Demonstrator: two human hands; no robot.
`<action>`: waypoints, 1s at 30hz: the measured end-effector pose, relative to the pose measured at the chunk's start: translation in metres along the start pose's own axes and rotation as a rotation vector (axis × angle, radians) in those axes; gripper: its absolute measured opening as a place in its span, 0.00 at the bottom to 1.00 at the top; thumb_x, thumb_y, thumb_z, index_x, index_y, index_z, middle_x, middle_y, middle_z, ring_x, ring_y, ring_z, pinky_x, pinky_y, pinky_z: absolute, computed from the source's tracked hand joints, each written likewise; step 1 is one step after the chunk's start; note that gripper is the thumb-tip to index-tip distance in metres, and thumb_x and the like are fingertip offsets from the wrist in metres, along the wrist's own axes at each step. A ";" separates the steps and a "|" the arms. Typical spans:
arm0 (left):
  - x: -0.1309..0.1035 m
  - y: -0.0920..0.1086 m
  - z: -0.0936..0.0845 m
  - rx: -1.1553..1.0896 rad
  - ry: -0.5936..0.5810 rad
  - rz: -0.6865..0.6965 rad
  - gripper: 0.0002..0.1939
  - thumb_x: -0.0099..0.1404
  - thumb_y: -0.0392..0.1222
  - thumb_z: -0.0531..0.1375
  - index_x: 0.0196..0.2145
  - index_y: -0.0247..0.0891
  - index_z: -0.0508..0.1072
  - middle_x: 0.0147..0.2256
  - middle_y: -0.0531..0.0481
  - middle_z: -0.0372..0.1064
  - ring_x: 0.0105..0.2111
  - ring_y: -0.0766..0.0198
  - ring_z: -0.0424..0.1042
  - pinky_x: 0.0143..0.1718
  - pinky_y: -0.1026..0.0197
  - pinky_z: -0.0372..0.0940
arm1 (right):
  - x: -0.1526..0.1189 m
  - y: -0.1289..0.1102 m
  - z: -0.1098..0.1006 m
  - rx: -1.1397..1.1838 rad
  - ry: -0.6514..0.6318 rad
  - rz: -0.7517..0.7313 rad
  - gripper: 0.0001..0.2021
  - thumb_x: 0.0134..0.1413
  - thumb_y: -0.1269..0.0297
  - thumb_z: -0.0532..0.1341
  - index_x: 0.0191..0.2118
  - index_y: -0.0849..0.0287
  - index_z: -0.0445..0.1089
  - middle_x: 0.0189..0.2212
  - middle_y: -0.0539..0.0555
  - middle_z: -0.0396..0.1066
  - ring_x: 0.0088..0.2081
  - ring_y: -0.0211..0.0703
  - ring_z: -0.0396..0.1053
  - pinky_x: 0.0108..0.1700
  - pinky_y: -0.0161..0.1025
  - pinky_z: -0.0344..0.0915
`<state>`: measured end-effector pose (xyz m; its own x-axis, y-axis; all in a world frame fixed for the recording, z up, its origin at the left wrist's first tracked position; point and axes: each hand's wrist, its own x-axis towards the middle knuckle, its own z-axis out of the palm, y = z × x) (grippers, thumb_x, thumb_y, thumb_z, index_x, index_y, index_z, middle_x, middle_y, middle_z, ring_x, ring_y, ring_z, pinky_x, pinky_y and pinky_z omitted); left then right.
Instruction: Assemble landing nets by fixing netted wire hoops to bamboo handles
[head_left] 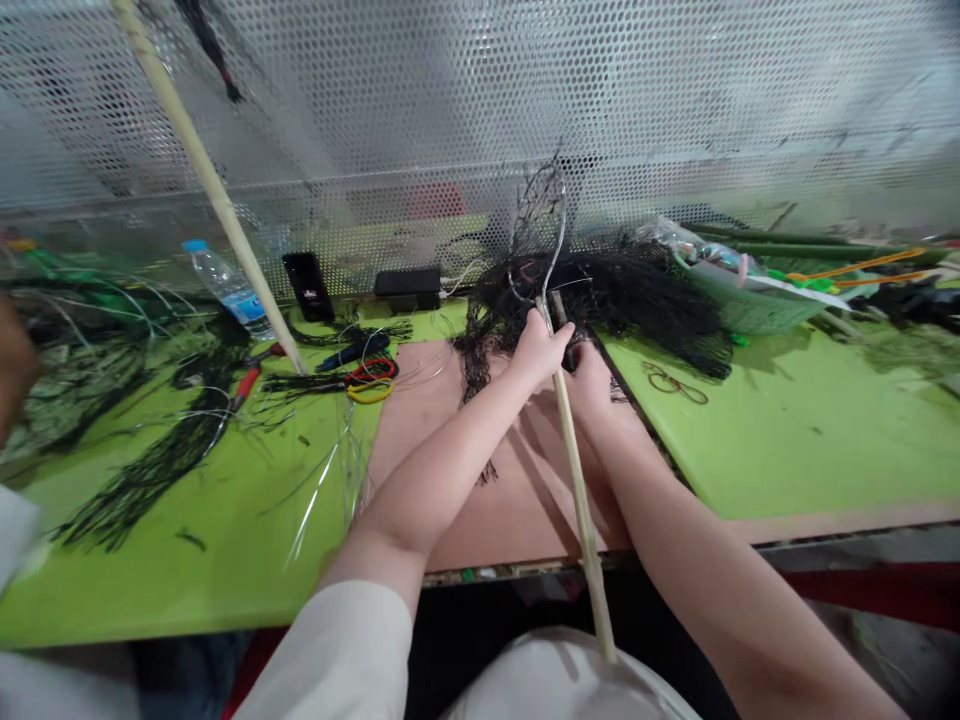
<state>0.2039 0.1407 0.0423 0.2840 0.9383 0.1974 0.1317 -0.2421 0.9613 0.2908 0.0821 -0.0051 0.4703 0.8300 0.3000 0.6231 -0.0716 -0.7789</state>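
My left hand (541, 348) is closed around the upper end of a pale bamboo stick (574, 460), whose lower end slants down to my lap. A bent silver wire (559, 235) rises from the same grip. Beside it, my right hand (589, 382) is closed on something dark, mostly hidden by the fingers. Behind both hands lies a large bundle of black stringy strands (637, 295), and some strands hang over the pinkish-brown board (427, 470) below. A thin loop of black twigs or strands (534, 205) stands up near the wire.
Scissors (371, 380), a water bottle (229, 290), a phone (307, 285), a black box with a cable (407, 288) and black strands (161, 470) lie on the left. Another bamboo pole (202, 165) leans there. A green basket (757, 295) stands right. Perforated metal (420, 100) closes the back.
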 end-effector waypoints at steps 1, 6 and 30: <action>0.000 0.000 0.001 -0.009 -0.009 0.009 0.11 0.67 0.37 0.61 0.39 0.41 0.60 0.43 0.46 0.69 0.48 0.56 0.71 0.55 0.54 0.63 | -0.002 -0.001 -0.002 -0.013 -0.003 -0.015 0.11 0.47 0.55 0.60 0.33 0.56 0.65 0.35 0.61 0.74 0.37 0.52 0.69 0.44 0.47 0.65; -0.004 0.000 0.003 -0.043 -0.056 0.034 0.09 0.68 0.38 0.60 0.41 0.41 0.61 0.43 0.46 0.70 0.49 0.56 0.71 0.56 0.53 0.62 | -0.009 -0.004 -0.008 -0.063 -0.011 -0.019 0.08 0.51 0.58 0.59 0.30 0.56 0.68 0.31 0.60 0.75 0.34 0.52 0.70 0.42 0.46 0.66; -0.010 0.008 0.008 -0.060 -0.099 0.060 0.10 0.67 0.36 0.61 0.44 0.40 0.63 0.48 0.44 0.71 0.52 0.56 0.70 0.58 0.56 0.61 | -0.012 0.012 -0.008 0.404 -0.176 0.091 0.27 0.47 0.59 0.63 0.55 0.59 0.66 0.40 0.56 0.76 0.39 0.48 0.73 0.43 0.44 0.70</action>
<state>0.2092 0.1271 0.0463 0.3823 0.8930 0.2375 0.0558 -0.2788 0.9587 0.2971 0.0672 -0.0135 0.3765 0.9143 0.1492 0.2736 0.0441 -0.9608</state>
